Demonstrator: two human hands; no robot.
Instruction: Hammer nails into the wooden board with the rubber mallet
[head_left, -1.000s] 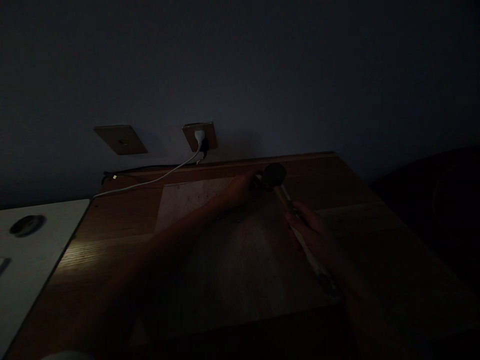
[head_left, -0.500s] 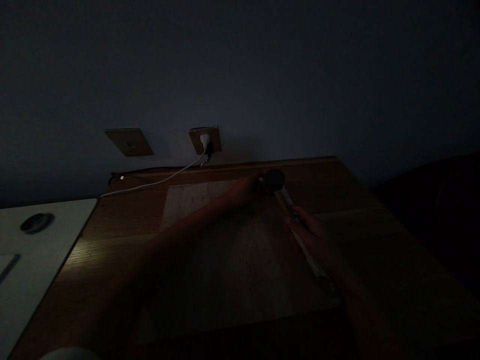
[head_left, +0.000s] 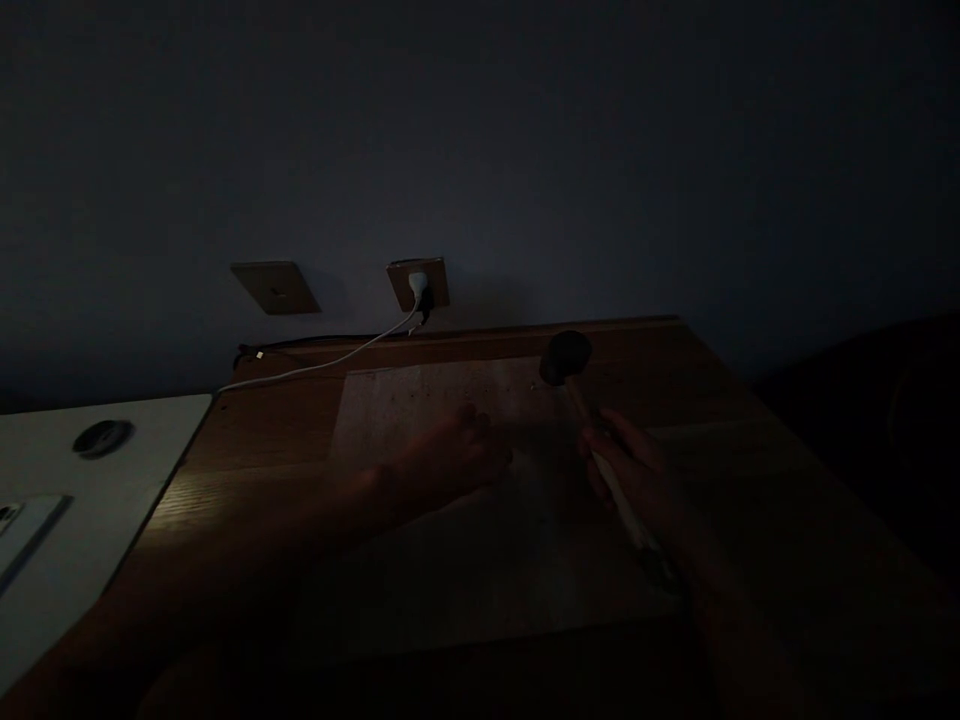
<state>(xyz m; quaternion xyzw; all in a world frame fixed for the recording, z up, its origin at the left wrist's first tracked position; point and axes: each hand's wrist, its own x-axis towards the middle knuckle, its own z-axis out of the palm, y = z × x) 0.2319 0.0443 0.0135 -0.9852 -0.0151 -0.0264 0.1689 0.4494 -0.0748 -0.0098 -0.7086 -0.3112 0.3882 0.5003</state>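
Observation:
My right hand (head_left: 626,455) is wrapped round the pale handle of a mallet (head_left: 566,358) with a dark, thick head. The head is raised toward the far edge of a pale board (head_left: 450,590) that lies on the wooden table. Over the middle of this board is my left hand (head_left: 465,455), its fingers curled closed. Whether they hold anything is hidden in the dark. Small dark marks run along the board's far edge. Near the mallet head, a tiny light-coloured thing (head_left: 533,386) shows on the board, too small to name.
Behind the wooden table (head_left: 720,400) rises a wall with a switch plate (head_left: 277,288) and a socket (head_left: 439,290). A white cable (head_left: 322,368) runs from the socket along the table's back. At left, a white surface (head_left: 169,430) carries a dark round thing (head_left: 103,438) and a phone (head_left: 30,530).
My left hand has drawn back from the board's far edge, near the mallet head, to its middle. The mallet stays in my right hand, its head slightly turned. The view has shifted a little.

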